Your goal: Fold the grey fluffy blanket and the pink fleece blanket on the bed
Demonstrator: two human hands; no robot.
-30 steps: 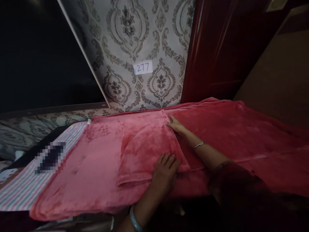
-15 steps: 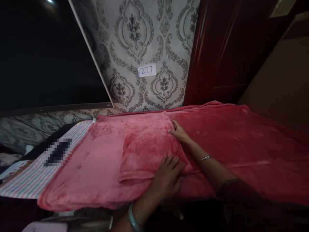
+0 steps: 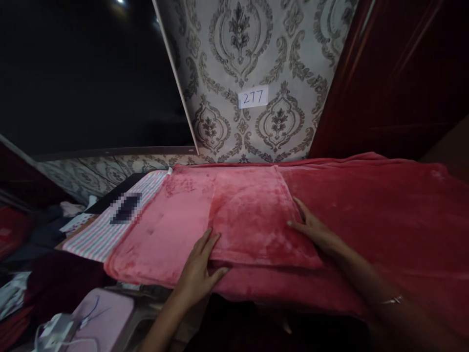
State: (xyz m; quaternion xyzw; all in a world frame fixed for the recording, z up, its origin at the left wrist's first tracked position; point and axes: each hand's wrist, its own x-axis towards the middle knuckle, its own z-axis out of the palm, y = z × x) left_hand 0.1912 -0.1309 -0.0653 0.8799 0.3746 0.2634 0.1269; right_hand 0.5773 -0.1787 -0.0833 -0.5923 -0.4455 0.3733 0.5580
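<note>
A plush red-pink blanket (image 3: 381,220) lies spread over a long surface, with its left part folded into a smaller layered panel (image 3: 252,210). My left hand (image 3: 200,269) rests at the panel's lower left corner, fingers stretched out and thumb apart. At the panel's right edge is my right hand (image 3: 315,230), its thumb and fingers spread on the plush; the palm side is hidden. Beneath the left end of the blanket, a striped cloth (image 3: 93,239) sticks out.
A large dark screen (image 3: 95,78) stands at the back left. Patterned wallpaper bears a paper marked 277 (image 3: 253,97). Dark red wood panelling (image 3: 395,88) rises at the right. Down at the lower left are a pink stool-like surface (image 3: 106,313), a white plug with cables (image 3: 56,330) and heaped clothes.
My left hand has moved left along the panel's lower edge to its left corner. My right hand stays by the right edge, slightly lower. The view has shifted left.
</note>
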